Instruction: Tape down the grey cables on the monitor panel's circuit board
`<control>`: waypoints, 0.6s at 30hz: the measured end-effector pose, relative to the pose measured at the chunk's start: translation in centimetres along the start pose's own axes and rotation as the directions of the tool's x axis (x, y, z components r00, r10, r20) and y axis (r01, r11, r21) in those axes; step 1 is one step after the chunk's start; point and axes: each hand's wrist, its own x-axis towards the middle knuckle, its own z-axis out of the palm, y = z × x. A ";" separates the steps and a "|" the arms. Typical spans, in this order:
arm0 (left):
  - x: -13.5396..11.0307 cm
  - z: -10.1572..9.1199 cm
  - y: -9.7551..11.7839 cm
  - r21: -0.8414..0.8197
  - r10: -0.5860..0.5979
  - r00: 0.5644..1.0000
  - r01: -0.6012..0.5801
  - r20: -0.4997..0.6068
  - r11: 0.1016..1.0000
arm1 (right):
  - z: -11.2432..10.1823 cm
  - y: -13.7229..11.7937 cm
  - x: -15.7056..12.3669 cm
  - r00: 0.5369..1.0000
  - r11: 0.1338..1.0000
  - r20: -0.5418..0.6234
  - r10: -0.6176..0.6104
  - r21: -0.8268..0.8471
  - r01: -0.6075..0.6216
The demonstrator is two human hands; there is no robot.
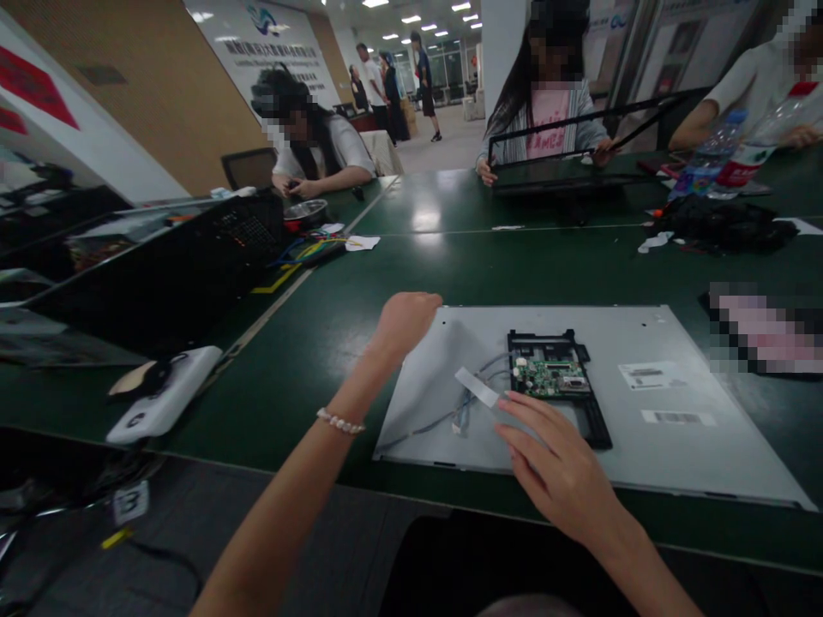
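A grey panel (675,463) is laid flat on the table (489,266). At its far left corner the left hand (408,321) is clenched, with nothing seen inside. The right hand (559,471) is spread open, grasping nothing, beside the tape strip (477,387). The panel is judged thin and stiff, best taken by opposite edges.

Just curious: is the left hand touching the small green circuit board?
Apart: head view shows bare grey metal panel between left hand and green circuit board.

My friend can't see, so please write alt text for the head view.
A person's open right hand lies over a flat grey metal panel, beside a small green circuit board. The fisted left hand is at the panel's far corner, on a dark green table.
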 end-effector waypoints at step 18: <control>3.2 4.9 11.4 0.103 0.493 0.829 -0.532 0.263 0.840 | -0.1 0.1 0.2 0.996 0.993 0.011 -0.085 0.082 0.084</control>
